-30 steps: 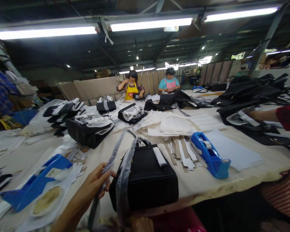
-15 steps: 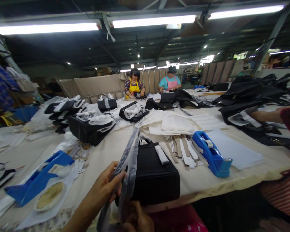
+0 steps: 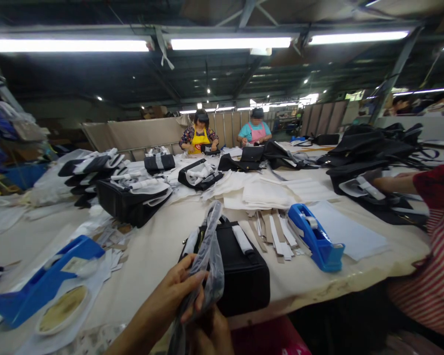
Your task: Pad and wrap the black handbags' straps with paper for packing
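Note:
A black handbag (image 3: 240,273) with a white tag strip on top lies on the table edge in front of me. My left hand (image 3: 173,291) grips a bunched clear plastic sleeve (image 3: 209,256) that covers a strap of the bag. My right hand (image 3: 210,335) sits low at the bottom of the view, under the sleeve and against it. The bag's near lower side is partly hidden behind my hands and the plastic.
A blue tape dispenser (image 3: 314,238) stands right of the bag beside cardboard strips (image 3: 274,236). Another blue dispenser (image 3: 44,281) lies to my left. Black bags and white cloth (image 3: 266,193) cover the long table. A co-worker's arm (image 3: 395,184) reaches in at right; two people sit beyond.
My hands have gathered the plastic sleeve into a tighter bunch and drawn closer together. The sleeve no longer drapes across the bag, and the view has tilted slightly.

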The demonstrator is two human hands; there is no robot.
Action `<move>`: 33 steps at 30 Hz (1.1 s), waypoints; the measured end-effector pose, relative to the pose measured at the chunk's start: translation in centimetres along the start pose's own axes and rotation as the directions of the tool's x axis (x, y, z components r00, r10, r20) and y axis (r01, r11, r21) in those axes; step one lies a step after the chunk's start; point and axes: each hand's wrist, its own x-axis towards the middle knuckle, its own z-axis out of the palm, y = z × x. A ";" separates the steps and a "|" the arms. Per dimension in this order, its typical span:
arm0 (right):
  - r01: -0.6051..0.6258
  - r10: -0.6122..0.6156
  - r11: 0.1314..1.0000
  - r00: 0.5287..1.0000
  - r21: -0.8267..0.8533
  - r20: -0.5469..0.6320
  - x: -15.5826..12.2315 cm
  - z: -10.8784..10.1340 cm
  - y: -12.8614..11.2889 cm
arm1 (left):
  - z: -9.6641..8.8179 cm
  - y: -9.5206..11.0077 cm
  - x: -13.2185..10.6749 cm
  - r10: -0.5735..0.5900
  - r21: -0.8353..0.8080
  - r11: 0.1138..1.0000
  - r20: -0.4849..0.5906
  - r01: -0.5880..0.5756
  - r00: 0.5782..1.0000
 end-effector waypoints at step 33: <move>-0.258 -0.035 0.723 0.913 -0.641 -0.407 17.9 -20.7 -7.3 | -12.4 -3.8 3.9 0.180 0.366 0.931 -0.469 0.005 0.864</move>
